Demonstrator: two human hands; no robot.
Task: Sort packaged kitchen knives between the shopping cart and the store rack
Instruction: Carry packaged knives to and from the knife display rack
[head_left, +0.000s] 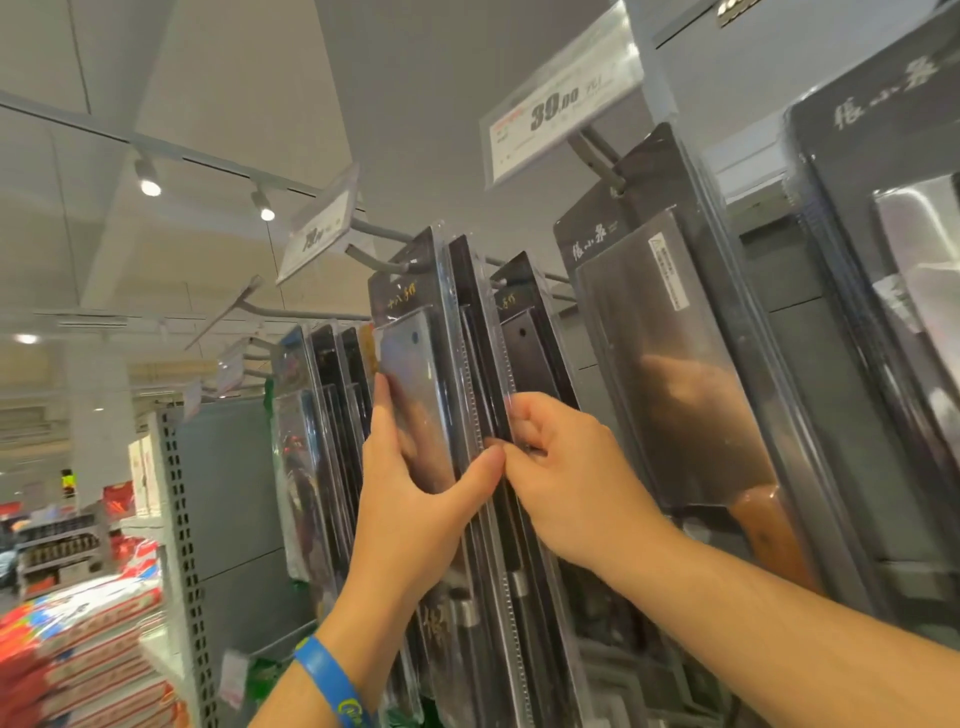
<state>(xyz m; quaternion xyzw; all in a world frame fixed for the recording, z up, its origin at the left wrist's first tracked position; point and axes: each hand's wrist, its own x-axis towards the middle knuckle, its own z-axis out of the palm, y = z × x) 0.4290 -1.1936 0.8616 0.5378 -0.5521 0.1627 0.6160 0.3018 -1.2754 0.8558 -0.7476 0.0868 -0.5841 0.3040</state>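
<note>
Packaged cleavers in clear blister packs with black cards hang in a row from grey rack hooks (374, 260). My left hand (415, 483) grips the front cleaver pack (415, 374) on the middle hook, fingers behind it and thumb across its front edge. My right hand (561, 467) pinches the edge of the pack just behind it (475, 332). A third pack (530, 332) hangs behind those on the same hook. The shopping cart is not in view.
A larger cleaver pack with a wooden handle (685, 374) hangs to the right under a price tag reading 39.00 (561, 98). More knife packs (322, 415) hang at left. Stacked red and white bags (93, 639) sit low left by a perforated grey upright (179, 519).
</note>
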